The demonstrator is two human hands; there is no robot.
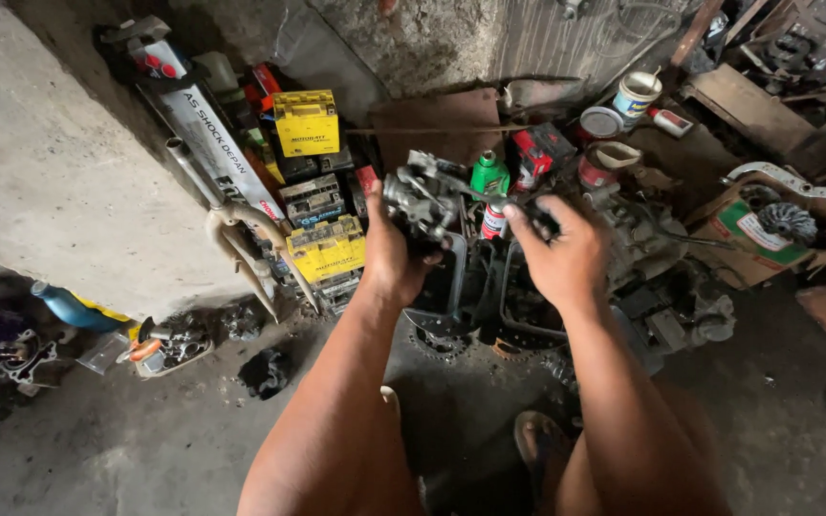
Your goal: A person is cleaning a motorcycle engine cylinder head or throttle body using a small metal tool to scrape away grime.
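You crouch on a grimy concrete floor (pixel 145 449), one sandalled foot (pixel 539 441) showing between your forearms at the near edge. Your left hand (pixel 392 256) is closed round the lower body of a grey metal carburettor (pixel 420 196), which stands up and slightly away from the palm, its long axis roughly upright, tilted toward the far wall. Your right hand (pixel 558 250) sits just beside it to the right, fingers curled shut on a small dark part (pixel 542 222) that is mostly hidden; what it is cannot be told. The carburettor lies left of those right fingers, a short gap between them, so the left hand is the nearer. Below the hands stand two black open trays (pixel 451 287) and a chain sprocket (pixel 437 342). Farther off, yellow batteries (pixel 306 122) stack against the wall on the left, a green bottle (pixel 489 174) stands centre, tins (pixel 637 96) crowd the right. Open floor lies only near left.
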